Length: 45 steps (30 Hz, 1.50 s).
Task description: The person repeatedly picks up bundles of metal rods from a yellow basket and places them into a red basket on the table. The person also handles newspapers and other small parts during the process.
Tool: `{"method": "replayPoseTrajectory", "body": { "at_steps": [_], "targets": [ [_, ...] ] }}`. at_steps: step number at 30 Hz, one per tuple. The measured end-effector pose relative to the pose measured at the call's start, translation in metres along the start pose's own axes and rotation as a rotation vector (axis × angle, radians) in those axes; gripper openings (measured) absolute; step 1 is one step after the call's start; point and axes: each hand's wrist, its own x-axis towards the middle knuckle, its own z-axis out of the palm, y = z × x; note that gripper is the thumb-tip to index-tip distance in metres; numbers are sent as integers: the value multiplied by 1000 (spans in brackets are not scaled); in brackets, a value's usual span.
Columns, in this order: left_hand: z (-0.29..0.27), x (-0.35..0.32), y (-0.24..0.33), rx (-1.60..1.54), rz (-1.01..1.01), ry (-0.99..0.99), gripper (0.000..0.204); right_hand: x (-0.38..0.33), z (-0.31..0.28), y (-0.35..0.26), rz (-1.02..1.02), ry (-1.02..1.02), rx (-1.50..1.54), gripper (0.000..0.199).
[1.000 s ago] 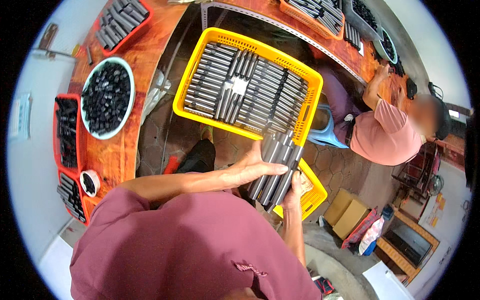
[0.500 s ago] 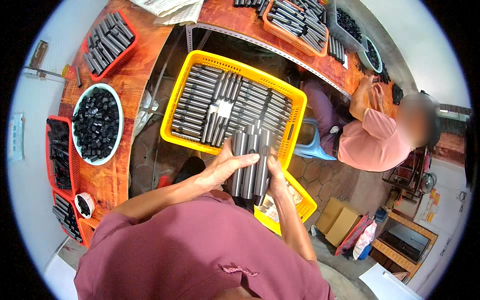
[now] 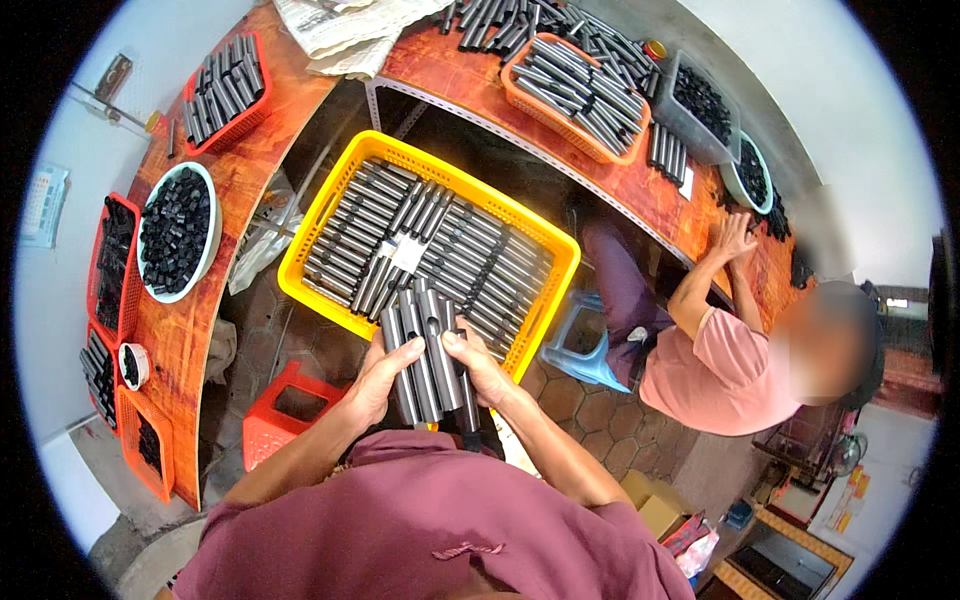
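Observation:
My left hand (image 3: 376, 384) and my right hand (image 3: 482, 372) are closed around a bundle of several dark metal tubes (image 3: 424, 365), one hand on each side. Both thumbs lie across the front of the tubes, which lean slightly to the left at their tops. The bundle is close to my body, at the near side of a yellow plastic crate (image 3: 325, 311). Rows of similar tubes (image 3: 480, 245) fill the crate, some laid lengthwise and others crosswise. A small white paper (image 3: 407, 254) rests on the tubes in its middle.
A red stool (image 3: 275, 425) stands at my left, below a wooden table (image 3: 262, 150) with baskets of tubes and a bowl of black caps (image 3: 180, 235). A far table (image 3: 440, 65) carries more tubes. At right, a co-worker (image 3: 715, 375) sits on a blue stool (image 3: 585, 355).
The view has turned, so the crate sits further left in it and the red stool shows fully. The held tubes have moved with my hands and now tilt left. The co-worker's hands remain at the table.

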Motion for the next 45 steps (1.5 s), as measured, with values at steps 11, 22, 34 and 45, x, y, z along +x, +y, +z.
{"method": "replayPoseTrajectory", "body": {
  "at_steps": [11,22,34,45],
  "targets": [
    [-22,51,-20,-130,-136,1,78,38,-20,9,100,73,28,84],
    [83,166,122,-12,97,-224,63,95,-73,-170,-151,143,-109,81],
    [297,384,312,193,388,-453,64,174,-198,-460,-691,115,-255,70],
    [353,580,336,251,458,-359,69,314,-339,-562,-737,25,-249,59]
  ]
}}
